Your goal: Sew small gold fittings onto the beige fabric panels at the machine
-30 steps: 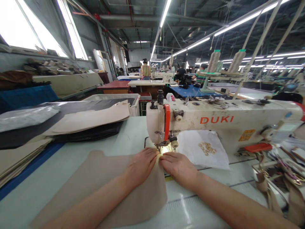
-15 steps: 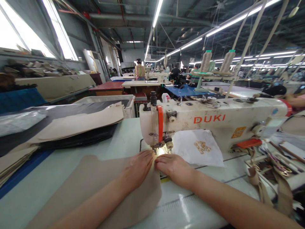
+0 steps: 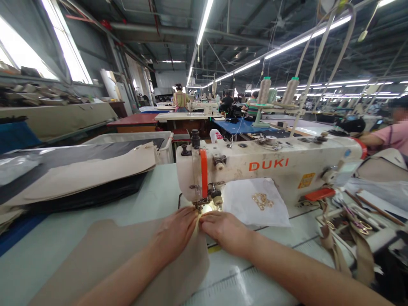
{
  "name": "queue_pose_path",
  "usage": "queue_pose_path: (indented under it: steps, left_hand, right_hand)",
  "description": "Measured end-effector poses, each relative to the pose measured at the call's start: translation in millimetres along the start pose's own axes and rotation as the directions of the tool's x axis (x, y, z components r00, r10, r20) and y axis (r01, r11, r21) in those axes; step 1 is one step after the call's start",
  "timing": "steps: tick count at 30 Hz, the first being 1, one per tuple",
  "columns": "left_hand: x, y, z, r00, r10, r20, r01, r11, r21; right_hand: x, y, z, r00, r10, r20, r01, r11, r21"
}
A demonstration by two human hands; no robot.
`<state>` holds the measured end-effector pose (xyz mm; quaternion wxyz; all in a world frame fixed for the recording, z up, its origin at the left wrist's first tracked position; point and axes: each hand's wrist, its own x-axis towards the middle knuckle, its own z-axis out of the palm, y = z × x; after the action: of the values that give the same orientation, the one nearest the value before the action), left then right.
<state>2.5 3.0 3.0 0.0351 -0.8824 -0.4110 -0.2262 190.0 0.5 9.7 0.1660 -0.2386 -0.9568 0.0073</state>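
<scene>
A white sewing machine [image 3: 236, 165] with an orange lever guard stands on the pale green table [image 3: 159, 182]. A flat taupe fabric piece [image 3: 121, 242] lies under its needle area, which a small lamp lights. My left hand [image 3: 177, 231] rests on the fabric with its fingers together beside the presser foot. Close to it on the right, my right hand [image 3: 225, 229] has its fingertips pinched on the fabric's edge. The fingertips of both hands nearly meet just in front of the needle. Gold-coloured rings [image 3: 262, 200] lie on a white sheet [image 3: 232, 202] behind my right hand.
Stacked beige and black pieces [image 3: 92, 174] lie at the left, beside a white bin [image 3: 167, 148]. At the right is a tray [image 3: 378, 238] with straps and metal rings. Thread cones [image 3: 264, 91] stand behind the machine. A person in pink [image 3: 390, 136] is at the right edge.
The view has shifted slightly, so the machine and table appear further left and lower. More of the person in pink shows. Both hands keep their places at the needle.
</scene>
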Motion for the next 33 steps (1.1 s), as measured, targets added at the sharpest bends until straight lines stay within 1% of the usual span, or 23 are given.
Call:
queue_pose_path:
  steps: [5,9,15,19,21,24,26,28,30,31,33]
  left_hand:
    - [-1.4,1.0,-0.5,1.000,-0.016,-0.008,0.016,1.000,-0.017]
    - [-1.9,2.8,-0.9,1.000,-0.029,0.008,0.029,1.000,-0.005]
    - [-1.0,3.8,-1.3,0.999,-0.049,0.024,0.049,0.999,-0.011]
    - [-0.5,1.7,1.9,0.999,-0.046,0.004,0.046,0.999,-0.010]
    - [-4.2,2.1,1.9,0.998,-0.061,-0.011,0.060,0.998,-0.010]
    - [-20.0,8.1,-7.0,0.996,-0.084,-0.004,0.084,0.996,-0.026]
    - [-36.7,16.9,-20.1,0.993,-0.111,0.025,0.112,0.993,-0.047]
    - [-55.9,29.2,-36.7,0.982,-0.170,0.076,0.175,0.983,-0.055]
    - [-77.0,43.1,-52.2,0.966,-0.229,0.121,0.236,0.971,-0.047]
    - [-88.5,49.5,-57.9,0.962,-0.233,0.143,0.241,0.970,-0.041]
    - [-114.3,58.4,-63.4,0.961,-0.187,0.202,0.195,0.981,-0.020]
  right_hand:
    - [-0.1,0.3,0.4,1.000,0.003,0.003,-0.003,1.000,0.023]
    - [-1.1,-0.4,-0.9,1.000,0.011,0.002,-0.011,0.999,0.045]
    - [-3.3,0.7,3.6,0.999,0.010,-0.046,-0.006,0.997,0.077]
    - [-3.1,2.4,4.9,0.998,0.010,-0.069,-0.005,0.997,0.080]
    - [-2.0,0.0,3.9,0.998,-0.006,-0.068,0.011,0.997,0.073]
    - [-0.5,-11.2,3.5,0.996,-0.075,-0.051,0.077,0.996,0.042]
    - [-1.0,-21.4,4.9,0.989,-0.143,-0.044,0.144,0.989,0.016]
    - [-3.0,-29.8,6.9,0.978,-0.200,-0.062,0.201,0.979,0.014]
    - [-5.7,-34.5,7.9,0.973,-0.210,-0.093,0.215,0.975,0.050]
    - [-7.0,-35.7,7.8,0.973,-0.202,-0.113,0.211,0.975,0.075]
    - [-9.1,-36.7,6.4,0.970,-0.183,-0.160,0.203,0.972,0.116]
